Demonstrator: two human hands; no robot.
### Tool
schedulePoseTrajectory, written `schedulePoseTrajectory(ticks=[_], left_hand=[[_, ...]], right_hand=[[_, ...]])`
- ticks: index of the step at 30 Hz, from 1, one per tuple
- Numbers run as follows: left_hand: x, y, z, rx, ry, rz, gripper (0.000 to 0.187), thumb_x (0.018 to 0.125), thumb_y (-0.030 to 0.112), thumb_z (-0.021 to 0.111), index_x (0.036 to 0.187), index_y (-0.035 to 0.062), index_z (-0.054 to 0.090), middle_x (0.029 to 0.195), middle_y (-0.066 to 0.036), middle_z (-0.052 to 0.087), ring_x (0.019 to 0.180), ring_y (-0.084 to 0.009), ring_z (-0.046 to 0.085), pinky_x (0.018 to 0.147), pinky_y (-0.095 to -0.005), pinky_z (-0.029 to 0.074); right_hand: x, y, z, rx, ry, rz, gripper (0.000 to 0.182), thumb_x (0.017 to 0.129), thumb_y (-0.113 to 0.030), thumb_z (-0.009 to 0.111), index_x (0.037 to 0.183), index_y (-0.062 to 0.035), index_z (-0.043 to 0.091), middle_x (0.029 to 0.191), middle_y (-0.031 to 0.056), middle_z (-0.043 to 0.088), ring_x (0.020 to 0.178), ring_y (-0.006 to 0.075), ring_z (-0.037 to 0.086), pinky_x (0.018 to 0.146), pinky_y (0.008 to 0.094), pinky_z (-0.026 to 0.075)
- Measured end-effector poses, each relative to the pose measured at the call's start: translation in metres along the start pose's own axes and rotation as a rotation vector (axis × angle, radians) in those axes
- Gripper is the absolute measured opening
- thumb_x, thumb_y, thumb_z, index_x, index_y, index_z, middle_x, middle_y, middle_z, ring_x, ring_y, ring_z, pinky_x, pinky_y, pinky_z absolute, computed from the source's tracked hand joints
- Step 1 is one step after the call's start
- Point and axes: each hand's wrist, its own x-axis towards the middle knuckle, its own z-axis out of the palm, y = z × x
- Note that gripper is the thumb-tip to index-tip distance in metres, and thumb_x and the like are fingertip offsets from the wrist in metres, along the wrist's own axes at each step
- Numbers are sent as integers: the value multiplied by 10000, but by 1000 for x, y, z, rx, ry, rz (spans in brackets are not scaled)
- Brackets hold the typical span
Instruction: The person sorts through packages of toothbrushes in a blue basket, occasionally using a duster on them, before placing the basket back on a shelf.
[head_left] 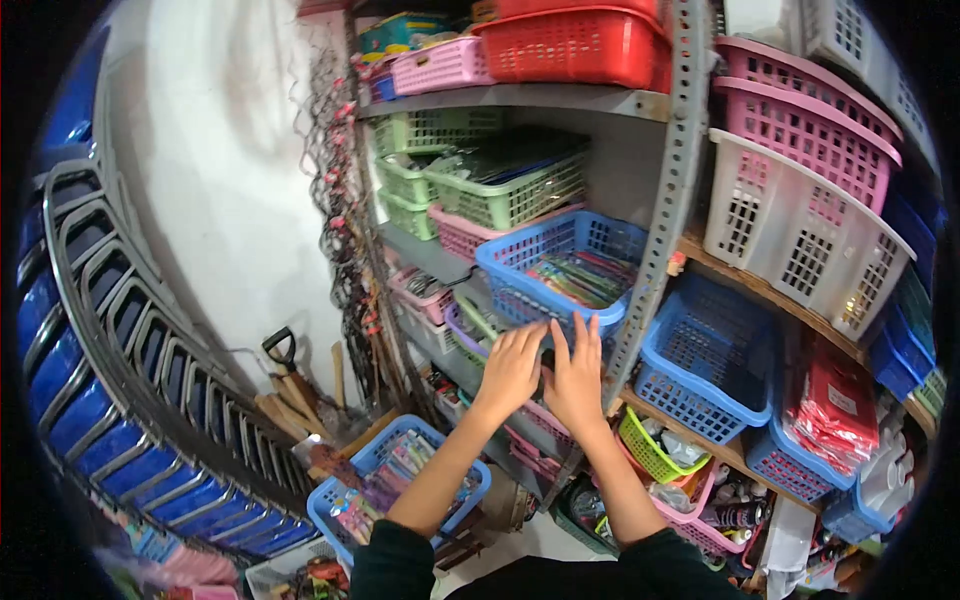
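My left hand (512, 372) is raised in front of the metal shelf, its fingers stretched forward and slightly blurred at the tips. Close beside it, my right hand (574, 372) has its fingers extended and apart. Neither hand shows anything in its grip. Just beyond the fingertips, a blue plastic basket (512, 268) sits on the shelf with several slim, colorful packets (580, 277) inside. Whether any finger touches the basket cannot be made out. Below my left forearm, another blue basket (478, 490) holds more colorful packets (410, 455).
Green baskets (515, 200) and a red basket (570, 45) fill the shelves above. A perforated metal post (665, 200) stands right of my hands. Beyond it are an empty-looking blue basket (700, 385) and a white basket (800, 225). Stacked blue chairs (90, 400) line the left.
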Motion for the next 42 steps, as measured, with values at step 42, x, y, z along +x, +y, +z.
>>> schedulePoseTrajectory(ticks=[42], left_hand=[[-430,-53,24,-82,267,-1380,364,774,304,697,876,-37,624,749,-186,649,697,-321,646,626,-393,504]], right_hand=[[-218,-20,184,330,-909,324,558,685,-125,650,1225,-92,512,946,259,626,872,429,606,771,463,481]])
